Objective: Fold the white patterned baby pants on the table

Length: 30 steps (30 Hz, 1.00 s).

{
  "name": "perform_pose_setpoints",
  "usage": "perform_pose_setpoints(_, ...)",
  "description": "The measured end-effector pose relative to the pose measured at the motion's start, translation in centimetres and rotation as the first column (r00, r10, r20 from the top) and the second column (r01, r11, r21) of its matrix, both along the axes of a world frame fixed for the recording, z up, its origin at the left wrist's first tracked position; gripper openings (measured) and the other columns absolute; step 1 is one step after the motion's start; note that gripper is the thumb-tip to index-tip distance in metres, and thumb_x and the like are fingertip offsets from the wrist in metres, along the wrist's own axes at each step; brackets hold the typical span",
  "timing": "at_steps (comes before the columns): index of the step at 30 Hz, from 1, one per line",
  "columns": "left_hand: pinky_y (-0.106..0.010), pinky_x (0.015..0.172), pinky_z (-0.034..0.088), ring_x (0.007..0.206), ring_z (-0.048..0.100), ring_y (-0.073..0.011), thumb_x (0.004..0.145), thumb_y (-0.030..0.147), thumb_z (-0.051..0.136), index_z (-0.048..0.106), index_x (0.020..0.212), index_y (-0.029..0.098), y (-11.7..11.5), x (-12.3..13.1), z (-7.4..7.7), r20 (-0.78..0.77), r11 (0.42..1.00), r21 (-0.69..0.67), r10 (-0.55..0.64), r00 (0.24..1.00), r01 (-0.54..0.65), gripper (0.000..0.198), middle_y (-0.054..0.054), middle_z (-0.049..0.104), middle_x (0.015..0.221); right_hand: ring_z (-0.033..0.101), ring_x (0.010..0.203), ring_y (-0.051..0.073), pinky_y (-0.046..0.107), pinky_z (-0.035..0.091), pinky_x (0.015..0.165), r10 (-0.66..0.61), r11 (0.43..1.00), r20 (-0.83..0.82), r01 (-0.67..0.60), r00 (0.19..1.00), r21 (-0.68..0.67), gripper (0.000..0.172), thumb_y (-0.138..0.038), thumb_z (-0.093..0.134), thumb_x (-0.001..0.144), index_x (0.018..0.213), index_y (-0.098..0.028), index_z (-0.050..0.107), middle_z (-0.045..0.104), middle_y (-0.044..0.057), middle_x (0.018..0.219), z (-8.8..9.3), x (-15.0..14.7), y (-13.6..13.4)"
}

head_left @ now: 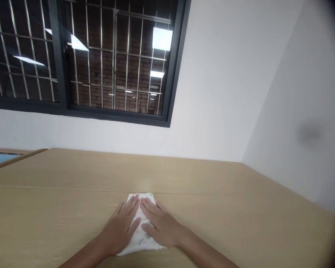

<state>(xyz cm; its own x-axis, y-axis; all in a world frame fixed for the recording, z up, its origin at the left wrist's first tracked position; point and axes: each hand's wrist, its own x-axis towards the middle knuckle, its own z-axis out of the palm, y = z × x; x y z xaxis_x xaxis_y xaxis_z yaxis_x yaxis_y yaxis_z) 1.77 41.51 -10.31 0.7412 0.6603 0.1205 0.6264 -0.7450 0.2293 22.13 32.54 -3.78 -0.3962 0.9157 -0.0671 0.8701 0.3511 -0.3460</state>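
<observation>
A white cloth with small greenish printed marks lies on the light wooden surface, near the bottom middle of the view. My left hand rests flat on the cloth's left side, fingers stretched forward and thumb pointing inward. On the right side of the same cloth, my right hand lies flat with its fingers extended. The fingertips of both hands come close together near the cloth's far edge. Neither hand is closed around the cloth.
A thin seam runs across the wooden surface beyond the hands. White walls border it behind and at the right. A dark-framed barred window is above. A light blue panel shows at the far left.
</observation>
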Motion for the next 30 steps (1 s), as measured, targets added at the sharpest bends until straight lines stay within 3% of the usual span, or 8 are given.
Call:
perform_pose_setpoints(6, -0.049, 0.132, 0.013, 0.157, 0.006, -0.0150, 0.101, 0.061, 0.010, 0.005, 0.159, 0.026, 0.1, -0.6, -0.3, -0.015, 0.994, 0.020, 0.106, 0.994, -0.106, 0.069, 0.011, -0.001, 0.165, 0.000, 0.157, 0.022, 0.047, 0.000, 0.129, 0.053, 0.999, -0.016, -0.053, 0.998, 0.008, 0.075, -0.062, 0.028, 0.104, 0.162, -0.017, 0.012, 0.004, 0.005, 0.168, 0.8, 2.6, -0.7)
perform_pose_setpoints(12, -0.059, 0.127, 0.021, 0.153, 0.022, -0.0308, 0.102, 0.053, 0.025, 0.029, 0.157, 0.014, 1.8, -1.8, -0.1, 0.154, 0.966, 0.153, 0.184, 0.971, -0.207, 0.068, -0.007, 0.025, 0.163, 0.002, 0.156, 0.027, 0.050, 0.005, 0.128, -0.026, 0.990, -0.028, 0.030, 0.999, 0.137, 0.072, -0.058, 0.036, 0.104, 0.162, -0.019, 0.019, 0.008, 0.006, 0.168, 1.6, 3.4, -1.4)
perform_pose_setpoints(14, -0.056, 0.124, 0.027, 0.148, 0.031, -0.0299, 0.103, 0.051, 0.024, 0.037, 0.154, 0.017, 1.5, -2.5, 2.2, 0.229, 0.983, 0.122, 0.109, 0.967, -0.140, 0.063, -0.010, 0.036, 0.159, 0.009, 0.156, 0.027, 0.049, 0.010, 0.127, -0.032, 0.978, -0.043, 0.040, 0.999, 0.205, 0.067, -0.054, 0.039, 0.104, 0.161, -0.021, 0.026, 0.014, 0.007, 0.167, 2.2, 2.8, -1.6)
perform_pose_setpoints(16, -0.047, 0.116, 0.037, 0.132, 0.046, -0.0246, 0.104, 0.046, 0.022, 0.052, 0.140, 0.022, 0.4, -3.2, 5.0, 0.243, 1.000, -0.003, -0.020, 0.970, 0.022, 0.053, -0.009, 0.052, 0.143, 0.036, 0.146, 0.029, 0.047, 0.025, 0.121, -0.016, 0.966, -0.064, 0.032, 0.998, 0.257, 0.058, -0.055, 0.050, 0.099, 0.147, -0.021, 0.051, 0.043, 0.010, 0.156, 2.6, 2.1, -1.7)
perform_pose_setpoints(18, -0.037, 0.101, 0.043, 0.112, 0.053, -0.0189, 0.103, 0.041, 0.028, 0.061, 0.117, 0.026, -0.9, -3.8, 7.4, 0.203, 0.960, -0.183, -0.173, 0.964, 0.211, 0.038, -0.004, 0.058, 0.122, 0.061, 0.113, 0.026, 0.041, 0.042, 0.104, 0.024, 0.964, -0.072, -0.004, 0.997, 0.267, 0.051, -0.061, 0.071, 0.082, 0.113, -0.020, 0.069, 0.069, 0.008, 0.118, 2.6, 1.5, -1.6)
perform_pose_setpoints(20, -0.032, 0.090, 0.041, 0.104, 0.053, -0.0176, 0.094, 0.039, 0.051, 0.060, 0.105, 0.026, -1.8, -4.0, 8.5, 0.135, 0.911, -0.296, -0.257, 0.957, 0.286, 0.019, 0.000, 0.057, 0.113, 0.060, 0.087, 0.020, 0.034, 0.045, 0.085, 0.085, 0.967, -0.067, -0.066, 0.994, 0.246, 0.053, -0.060, 0.087, 0.061, 0.090, -0.020, 0.066, 0.067, 0.001, 0.090, 2.2, 1.3, -1.6)
perform_pose_setpoints(24, -0.029, 0.081, 0.033, 0.103, 0.049, -0.0211, 0.060, 0.038, 0.083, 0.057, 0.104, 0.027, -2.2, -3.8, 7.4, 0.025, 0.925, -0.261, -0.281, 0.959, 0.277, 0.052, 0.002, 0.054, 0.114, 0.055, 0.089, 0.020, 0.031, 0.040, 0.078, 0.143, 0.962, -0.044, -0.129, 0.989, 0.240, 0.048, -0.046, 0.087, 0.057, 0.089, -0.023, 0.061, 0.062, 0.000, 0.091, 1.0, 1.2, -1.5)
perform_pose_setpoints(30, -0.033, 0.080, 0.032, 0.095, 0.050, -0.0213, 0.066, 0.015, 0.057, 0.056, 0.094, 0.023, -2.5, -3.4, 6.6, 0.018, 0.927, -0.071, -0.369, 0.929, 0.369, 0.029, 0.000, 0.057, 0.104, 0.051, 0.077, 0.016, 0.027, 0.038, 0.073, 0.180, 0.959, -0.124, -0.146, 0.976, 0.243, 0.025, -0.025, 0.072, 0.063, 0.080, -0.020, 0.055, 0.060, -0.002, 0.080, 1.5, 0.8, -1.8)
